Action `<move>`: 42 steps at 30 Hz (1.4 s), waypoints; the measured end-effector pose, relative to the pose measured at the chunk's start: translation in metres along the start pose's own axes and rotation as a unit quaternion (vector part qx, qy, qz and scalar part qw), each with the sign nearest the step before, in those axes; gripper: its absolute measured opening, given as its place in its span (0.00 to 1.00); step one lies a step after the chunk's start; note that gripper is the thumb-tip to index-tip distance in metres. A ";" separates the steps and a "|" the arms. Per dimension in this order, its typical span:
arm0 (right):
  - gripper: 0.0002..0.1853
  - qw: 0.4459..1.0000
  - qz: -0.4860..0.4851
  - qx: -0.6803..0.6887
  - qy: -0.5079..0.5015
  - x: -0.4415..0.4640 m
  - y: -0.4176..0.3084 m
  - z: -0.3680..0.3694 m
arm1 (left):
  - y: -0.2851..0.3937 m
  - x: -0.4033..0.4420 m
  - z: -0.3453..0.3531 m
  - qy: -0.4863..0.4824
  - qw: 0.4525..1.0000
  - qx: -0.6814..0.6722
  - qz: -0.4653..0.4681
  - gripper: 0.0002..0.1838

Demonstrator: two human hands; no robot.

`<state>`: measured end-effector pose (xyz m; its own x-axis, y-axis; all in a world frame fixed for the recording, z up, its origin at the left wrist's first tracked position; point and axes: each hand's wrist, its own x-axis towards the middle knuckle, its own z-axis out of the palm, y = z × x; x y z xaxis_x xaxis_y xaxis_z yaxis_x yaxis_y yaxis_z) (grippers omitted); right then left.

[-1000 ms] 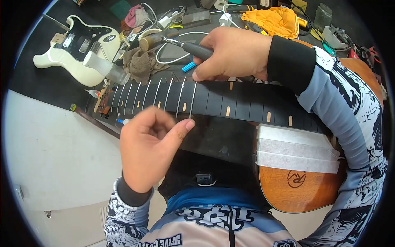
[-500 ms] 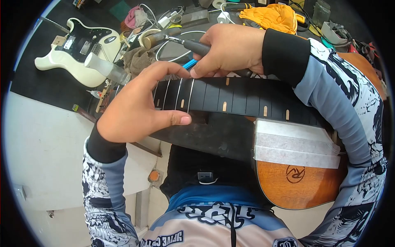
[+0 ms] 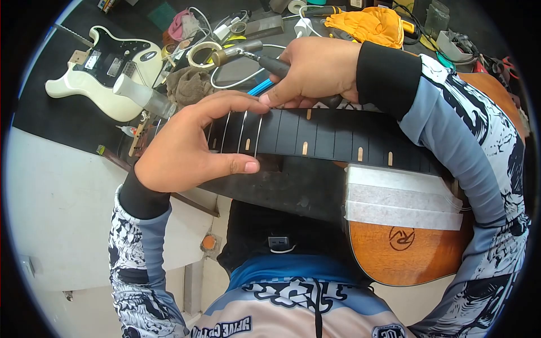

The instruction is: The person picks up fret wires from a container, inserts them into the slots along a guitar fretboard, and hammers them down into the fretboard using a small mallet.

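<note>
My left hand (image 3: 183, 146) spans the dark fretboard (image 3: 332, 132) of a guitar neck. Its thumb lies along the near edge and its fingers curl at the far edge, around several shiny metal frets (image 3: 242, 132). The last fret toward the body sits between the thumb tip and the index fingertip. In my right hand (image 3: 318, 67) is a hammer (image 3: 273, 66), held by its dark handle above the far edge of the neck, with the head pointing left. My right thumb tip meets the left fingertips near that fret's far end. Slots without frets continue to the right.
Masking tape strips (image 3: 403, 197) cover part of the brown guitar body (image 3: 389, 259). A white electric guitar body (image 3: 107, 90) lies at the far left, beside a clear bottle (image 3: 143, 96). Behind are a tape roll (image 3: 203, 54), a brown cloth (image 3: 190, 84), cables and a yellow glove (image 3: 366, 25).
The hammer head has swung slightly to the right, uncovering more of the tape roll. Both hands keep nearly the same place on the neck; the whole view has shifted a little.
</note>
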<state>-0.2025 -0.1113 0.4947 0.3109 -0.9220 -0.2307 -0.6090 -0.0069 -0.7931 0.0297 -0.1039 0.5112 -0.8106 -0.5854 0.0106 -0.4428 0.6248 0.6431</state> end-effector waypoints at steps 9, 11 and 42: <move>0.29 0.973 -0.094 0.037 0.206 -0.002 -0.010 -0.005 | -0.009 -0.003 -0.003 -0.017 0.998 0.049 0.022 0.42; 0.28 0.977 -0.068 -0.003 0.200 -0.003 -0.022 -0.016 | -0.012 -0.002 -0.005 -0.012 0.998 0.053 0.030 0.42; 0.26 0.850 -0.230 -0.436 0.185 -0.138 -0.033 0.031 | -0.048 0.014 0.009 0.007 0.991 0.073 0.110 0.35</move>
<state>-0.2026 0.0284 0.5358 0.5108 -0.8011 0.3119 -0.8442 -0.5360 0.0058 0.0361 -0.1377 0.4735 -0.8891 -0.4325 0.1499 -0.3065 0.8058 0.5067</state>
